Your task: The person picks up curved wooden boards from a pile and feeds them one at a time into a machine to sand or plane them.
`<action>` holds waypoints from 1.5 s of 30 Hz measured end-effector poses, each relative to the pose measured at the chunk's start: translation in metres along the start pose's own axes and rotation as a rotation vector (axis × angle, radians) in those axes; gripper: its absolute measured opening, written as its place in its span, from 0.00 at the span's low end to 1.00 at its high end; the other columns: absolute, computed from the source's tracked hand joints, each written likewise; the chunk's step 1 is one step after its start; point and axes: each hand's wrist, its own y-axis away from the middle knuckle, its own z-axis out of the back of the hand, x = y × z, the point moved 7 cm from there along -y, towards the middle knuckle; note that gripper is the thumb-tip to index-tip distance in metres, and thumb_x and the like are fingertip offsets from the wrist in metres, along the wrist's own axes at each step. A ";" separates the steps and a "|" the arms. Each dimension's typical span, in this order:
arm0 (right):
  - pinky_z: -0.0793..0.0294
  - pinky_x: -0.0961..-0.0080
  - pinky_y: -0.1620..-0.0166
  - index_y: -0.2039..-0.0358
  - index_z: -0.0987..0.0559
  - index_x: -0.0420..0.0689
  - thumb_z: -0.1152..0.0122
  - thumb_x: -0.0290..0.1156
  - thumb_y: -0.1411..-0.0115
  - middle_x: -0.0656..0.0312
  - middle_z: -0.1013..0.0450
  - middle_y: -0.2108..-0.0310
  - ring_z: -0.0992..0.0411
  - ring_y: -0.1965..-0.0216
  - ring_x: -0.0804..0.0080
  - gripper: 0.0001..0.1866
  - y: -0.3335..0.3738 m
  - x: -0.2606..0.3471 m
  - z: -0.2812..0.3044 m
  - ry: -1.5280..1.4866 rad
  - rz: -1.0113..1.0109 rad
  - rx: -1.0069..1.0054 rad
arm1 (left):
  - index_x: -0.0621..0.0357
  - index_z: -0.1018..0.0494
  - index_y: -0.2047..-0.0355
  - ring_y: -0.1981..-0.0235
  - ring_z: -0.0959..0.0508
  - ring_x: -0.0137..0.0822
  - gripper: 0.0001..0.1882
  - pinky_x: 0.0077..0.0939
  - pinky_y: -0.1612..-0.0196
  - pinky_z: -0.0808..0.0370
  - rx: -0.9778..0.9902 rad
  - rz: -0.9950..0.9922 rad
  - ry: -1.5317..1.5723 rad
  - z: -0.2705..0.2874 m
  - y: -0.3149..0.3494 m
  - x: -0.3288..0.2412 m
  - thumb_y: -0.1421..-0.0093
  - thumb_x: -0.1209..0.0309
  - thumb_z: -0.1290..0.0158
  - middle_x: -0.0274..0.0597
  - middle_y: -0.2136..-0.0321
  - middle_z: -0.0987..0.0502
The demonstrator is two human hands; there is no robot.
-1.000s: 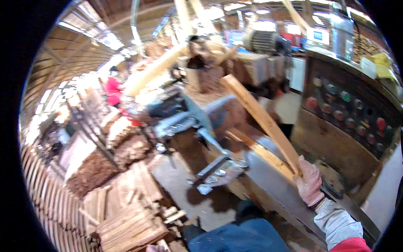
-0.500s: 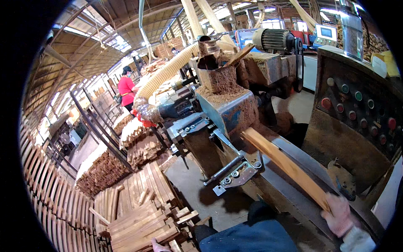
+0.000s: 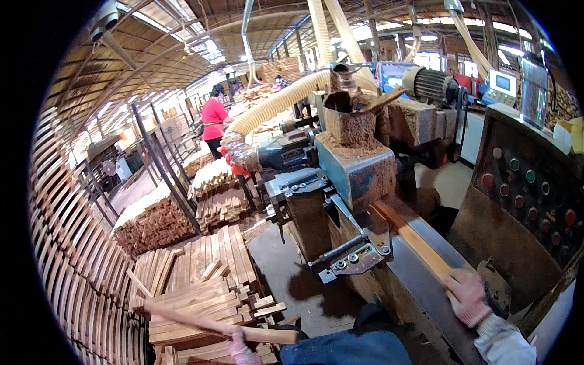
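Right hand [image 3: 467, 295], forearm extended, closes its fingers on a board [image 3: 421, 244] parallel to the machine table's [image 3: 413, 278] long edge; left hand [image 3: 242, 351] grips a stick [image 3: 198, 322] above the stack's [image 3: 207, 261] near edge.

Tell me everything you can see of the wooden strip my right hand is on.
The wooden strip is long, narrow and straight-looking, orange-brown, with no crack that shows. It appears to lie along the grey metal machine bed, slanting away to the left. Its far part runs up to the sawdust-covered blue housing; exactly where it ends is unclear. The right hand's grip covers the near end.
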 end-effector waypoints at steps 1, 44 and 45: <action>0.30 0.57 0.50 0.59 0.22 0.44 0.36 0.28 0.51 0.53 0.25 0.56 0.28 0.55 0.50 0.16 -0.022 0.005 -0.015 0.013 0.025 -0.013 | 0.62 0.29 0.51 0.62 0.19 0.40 0.28 0.32 0.55 0.20 -0.046 0.178 0.523 -0.023 0.006 -0.003 0.43 0.55 0.36 0.45 0.62 0.22; 0.29 0.69 0.49 0.30 0.43 0.41 0.47 0.40 0.30 0.59 0.31 0.45 0.29 0.53 0.70 0.33 -0.049 0.013 -0.106 -1.839 -0.564 -0.387 | 0.59 0.35 0.36 0.41 0.30 0.42 0.30 0.32 0.37 0.37 -0.284 0.446 -0.271 0.103 -0.184 0.193 0.30 0.53 0.58 0.46 0.38 0.31; 0.29 0.69 0.50 0.31 0.42 0.42 0.46 0.41 0.31 0.59 0.31 0.44 0.29 0.52 0.69 0.33 -0.034 0.039 -0.091 -1.811 -0.622 -0.349 | 0.58 0.36 0.35 0.39 0.32 0.41 0.29 0.33 0.35 0.39 -0.238 0.413 -0.354 0.111 -0.186 0.200 0.29 0.53 0.60 0.45 0.37 0.32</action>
